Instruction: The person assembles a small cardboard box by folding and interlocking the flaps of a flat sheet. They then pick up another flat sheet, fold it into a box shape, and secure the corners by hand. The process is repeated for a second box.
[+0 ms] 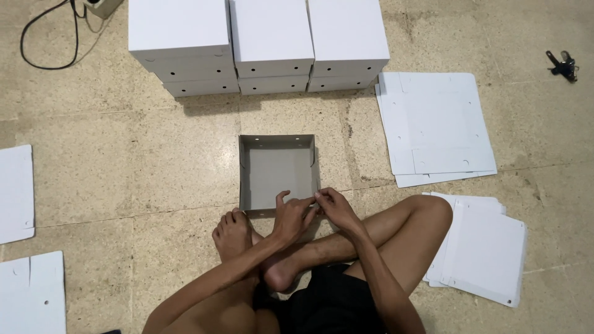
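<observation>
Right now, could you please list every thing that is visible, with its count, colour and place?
open box: 1, grey inside, floor centre, before the hands
closed boxes: at least 6, white, stacked in three piles, top
flat cardboard sheets: several stacks, white, right and left edges
cable: 1, black, top left
small dark object: 1, black, top right
floor: beige tiles
left hand: on box's near wall
right hand: on box's near wall
</observation>
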